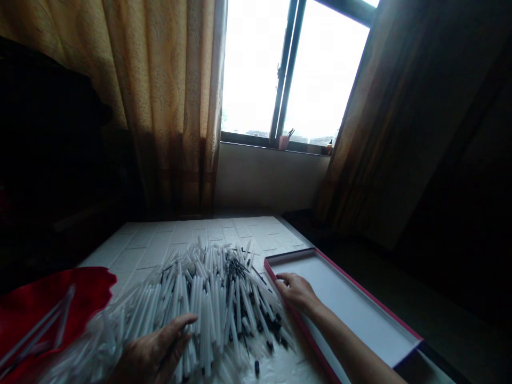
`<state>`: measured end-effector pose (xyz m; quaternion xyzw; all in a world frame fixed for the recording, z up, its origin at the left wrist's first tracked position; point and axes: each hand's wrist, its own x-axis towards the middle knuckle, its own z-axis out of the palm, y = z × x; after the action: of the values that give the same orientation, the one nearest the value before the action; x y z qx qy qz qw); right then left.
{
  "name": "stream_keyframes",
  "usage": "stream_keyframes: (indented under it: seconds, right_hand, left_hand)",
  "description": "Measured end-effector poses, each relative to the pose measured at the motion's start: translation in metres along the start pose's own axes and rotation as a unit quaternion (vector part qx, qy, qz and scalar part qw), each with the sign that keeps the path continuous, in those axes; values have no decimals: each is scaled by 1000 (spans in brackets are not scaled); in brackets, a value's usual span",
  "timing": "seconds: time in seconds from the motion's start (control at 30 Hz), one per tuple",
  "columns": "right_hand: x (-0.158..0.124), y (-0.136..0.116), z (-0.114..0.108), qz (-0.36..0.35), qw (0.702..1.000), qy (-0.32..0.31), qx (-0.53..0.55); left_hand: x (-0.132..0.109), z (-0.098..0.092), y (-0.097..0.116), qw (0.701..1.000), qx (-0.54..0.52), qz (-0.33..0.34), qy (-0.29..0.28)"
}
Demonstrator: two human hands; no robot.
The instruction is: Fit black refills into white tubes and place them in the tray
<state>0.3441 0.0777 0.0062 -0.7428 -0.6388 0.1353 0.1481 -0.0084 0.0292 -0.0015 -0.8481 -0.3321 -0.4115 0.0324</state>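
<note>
A big heap of clear plastic tubes [206, 320], some with black ends, is spread over the white table. At the heap's near side is my left hand [150, 349], its thumb stretched out and apart from the fingers. I see nothing held in it, though its lower part is cut off by the frame edge. My right hand [298, 292] grips the left rim of a shallow box [352, 304] with red edges and a white inside. That box lies along the table's right side. Thin black sticks [239, 266] rest on top of the heap.
A red scalloped container or cloth [86, 285] with several tubes on it is at the left. One black cap [256, 367] lies near the front of the white brick-patterned tabletop [232, 229]. A pink cup [284, 142] stands on the windowsill, between curtains [172, 106].
</note>
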Motion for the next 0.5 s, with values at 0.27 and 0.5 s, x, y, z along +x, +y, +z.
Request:
stream_keyframes:
  seconds: [0.27,0.5]
  right_hand:
    - [27,-11,3,-19,999,3,-37]
    - [47,-17,0,-60,997,-4,-57]
  left_hand:
    - [-2,-4,-3,1000,3,5,-7]
    - [-1,-3,-5,1000,24,3,-5]
